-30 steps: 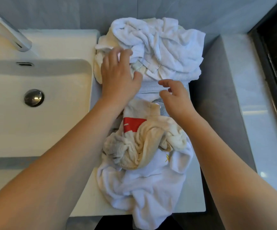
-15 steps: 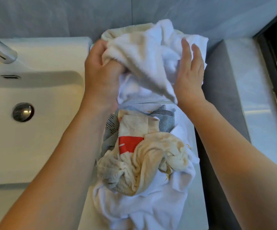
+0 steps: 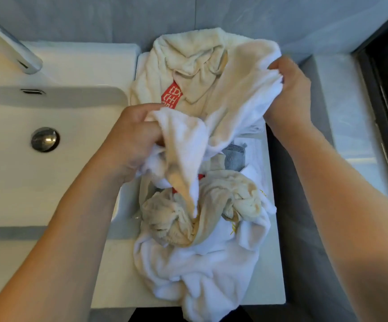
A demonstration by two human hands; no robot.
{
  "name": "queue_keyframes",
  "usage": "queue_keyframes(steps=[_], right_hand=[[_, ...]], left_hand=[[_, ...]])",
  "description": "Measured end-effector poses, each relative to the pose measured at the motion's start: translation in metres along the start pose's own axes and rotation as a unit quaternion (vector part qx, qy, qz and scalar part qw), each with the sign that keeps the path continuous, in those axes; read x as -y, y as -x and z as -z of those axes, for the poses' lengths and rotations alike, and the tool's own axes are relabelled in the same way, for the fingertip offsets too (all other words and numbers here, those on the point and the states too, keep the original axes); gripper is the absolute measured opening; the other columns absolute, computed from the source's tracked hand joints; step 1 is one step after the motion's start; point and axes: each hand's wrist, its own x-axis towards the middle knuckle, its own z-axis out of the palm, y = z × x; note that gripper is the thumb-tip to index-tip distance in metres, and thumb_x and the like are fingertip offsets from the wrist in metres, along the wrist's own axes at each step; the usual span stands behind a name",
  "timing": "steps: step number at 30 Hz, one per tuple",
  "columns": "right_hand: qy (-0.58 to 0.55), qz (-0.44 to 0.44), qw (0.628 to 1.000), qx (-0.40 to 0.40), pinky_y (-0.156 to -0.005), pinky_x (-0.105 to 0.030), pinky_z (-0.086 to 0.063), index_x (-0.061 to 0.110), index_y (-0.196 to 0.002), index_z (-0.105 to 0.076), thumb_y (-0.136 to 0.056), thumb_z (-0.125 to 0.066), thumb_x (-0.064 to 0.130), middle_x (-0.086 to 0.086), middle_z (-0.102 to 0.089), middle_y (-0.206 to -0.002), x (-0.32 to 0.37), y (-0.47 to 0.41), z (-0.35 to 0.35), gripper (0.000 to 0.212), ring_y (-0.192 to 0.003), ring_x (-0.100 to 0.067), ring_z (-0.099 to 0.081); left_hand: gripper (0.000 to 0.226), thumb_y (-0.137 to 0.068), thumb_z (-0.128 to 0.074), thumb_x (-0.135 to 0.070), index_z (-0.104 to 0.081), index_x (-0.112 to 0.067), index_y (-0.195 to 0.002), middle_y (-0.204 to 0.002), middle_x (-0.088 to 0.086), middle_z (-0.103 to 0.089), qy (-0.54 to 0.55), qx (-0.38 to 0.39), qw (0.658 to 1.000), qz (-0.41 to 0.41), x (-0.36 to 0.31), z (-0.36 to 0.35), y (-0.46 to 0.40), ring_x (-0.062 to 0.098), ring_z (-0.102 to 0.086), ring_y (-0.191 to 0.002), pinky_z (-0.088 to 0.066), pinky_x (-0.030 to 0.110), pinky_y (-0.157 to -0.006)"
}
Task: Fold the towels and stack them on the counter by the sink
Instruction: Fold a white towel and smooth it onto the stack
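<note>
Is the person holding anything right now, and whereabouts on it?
Yes: a white towel, stretched between both hands. The left hand grips a bunched end; the right hand pinches the opposite edge, above the pile.

The held white towel (image 3: 232, 108) is hiding the left hand's (image 3: 132, 140) fingertips and part of the grey striped cloth (image 3: 234, 156) at five o'clock, while the faucet (image 3: 9, 52) is running off the left edge.

White counter (image 3: 273, 263), crumpled towels (image 3: 200, 263) heaped on it
</note>
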Motion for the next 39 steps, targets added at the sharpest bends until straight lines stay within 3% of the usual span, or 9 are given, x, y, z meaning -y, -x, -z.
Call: queue_keyframes(steps=[8,13,16,20,23,27,29,36,39], right_hand=[[0.062,0.103,0.985,0.122,-0.055,-0.025,-0.036,0.012,-0.086,-0.050,-0.074,-0.053,0.029,0.004,-0.049,-0.069,0.059,0.056,0.058,0.021,-0.062,-0.011,-0.046],[0.175,-0.065,0.903,0.386,-0.070,-0.032,-0.040,0.028,-0.119,-0.043,-0.077,-0.064,0.029,0.000,-0.050,-0.107,0.042,0.114,0.027,0.046,-0.089,-0.025,-0.054],[0.170,-0.100,0.897,0.395,-0.088,-0.036,-0.040,0.028,-0.140,-0.035,-0.078,-0.054,0.013,-0.008,-0.036,-0.126,0.009,0.160,-0.016,0.067,-0.111,-0.034,-0.047],[0.135,-0.085,0.933,0.322,-0.089,-0.031,-0.029,0.029,-0.144,-0.037,-0.077,-0.051,0.007,-0.008,-0.037,-0.126,-0.012,0.181,-0.030,0.072,-0.113,-0.033,-0.038],[0.068,-0.158,0.888,0.426,-0.105,-0.035,-0.031,0.042,-0.146,-0.029,-0.078,-0.059,0.012,-0.004,-0.034,-0.134,-0.017,0.167,-0.010,0.080,-0.125,-0.029,-0.035],[-0.280,-0.296,0.761,0.504,-0.108,-0.042,-0.040,0.033,-0.141,-0.046,-0.051,-0.068,0.018,-0.003,-0.052,-0.139,-0.015,0.140,0.033,0.094,-0.124,-0.024,-0.053],[-0.283,-0.274,0.802,0.449,-0.106,-0.037,-0.034,0.033,-0.134,-0.056,-0.056,-0.063,0.029,0.003,-0.053,-0.138,-0.013,0.125,0.036,0.079,-0.126,-0.017,-0.048],[-0.135,-0.203,0.947,0.210,-0.069,-0.019,-0.043,0.021,-0.140,-0.045,-0.095,-0.050,0.017,-0.002,-0.046,-0.136,-0.002,0.075,-0.008,0.045,-0.090,-0.007,-0.054],[-0.052,-0.153,0.962,0.220,-0.089,-0.037,-0.050,0.024,-0.142,-0.041,-0.091,-0.052,0.020,-0.003,-0.035,-0.145,-0.002,0.058,-0.025,0.052,-0.111,-0.021,-0.052]], left_hand=[[0.015,-0.088,-0.052,-0.022,-0.044,-0.020,-0.075,-0.069,-0.005,-0.044,-0.474,0.000,0.878,-0.062,-0.008,-0.021,0.030,0.010,-0.042,-0.059,-0.031,0.018,-0.053],[0.055,-0.081,-0.054,-0.034,-0.038,-0.026,-0.133,-0.138,0.005,-0.028,-0.617,0.087,0.781,0.037,0.031,-0.019,0.068,0.030,-0.033,-0.125,-0.040,0.045,-0.090],[0.087,-0.080,-0.052,-0.047,-0.006,-0.033,-0.153,-0.156,0.000,0.001,-0.618,0.188,0.748,0.150,0.064,-0.027,0.078,0.027,-0.007,-0.145,-0.023,0.058,-0.111],[0.092,-0.082,-0.060,-0.045,-0.005,-0.031,-0.154,-0.159,0.003,0.003,-0.615,0.171,0.762,0.112,0.078,-0.029,0.076,0.027,-0.001,-0.147,-0.014,0.046,-0.117],[0.107,-0.060,-0.063,-0.042,-0.009,-0.038,-0.152,-0.157,-0.008,0.004,-0.557,0.221,0.791,0.120,0.068,-0.023,0.076,0.021,0.002,-0.147,-0.011,0.040,-0.119],[0.080,-0.055,-0.058,-0.028,-0.049,-0.047,-0.133,-0.154,-0.015,-0.024,-0.096,0.231,0.957,0.150,0.054,-0.014,0.069,0.010,-0.022,-0.145,-0.023,0.037,-0.117],[0.063,-0.053,-0.063,-0.034,-0.064,-0.048,-0.115,-0.149,-0.004,-0.041,-0.002,0.164,0.967,0.197,0.055,-0.010,0.055,0.016,-0.041,-0.137,-0.032,0.043,-0.114],[0.062,-0.088,-0.059,-0.029,-0.035,-0.024,-0.145,-0.151,0.005,-0.024,-0.388,-0.066,0.919,0.028,0.027,-0.042,-0.030,0.025,-0.024,-0.138,-0.027,0.031,-0.107],[0.077,-0.084,-0.061,-0.032,-0.022,-0.026,-0.150,-0.158,0.005,-0.008,-0.458,-0.067,0.887,-0.007,0.023,-0.058,-0.081,0.029,-0.013,-0.142,-0.029,0.036,-0.110]])
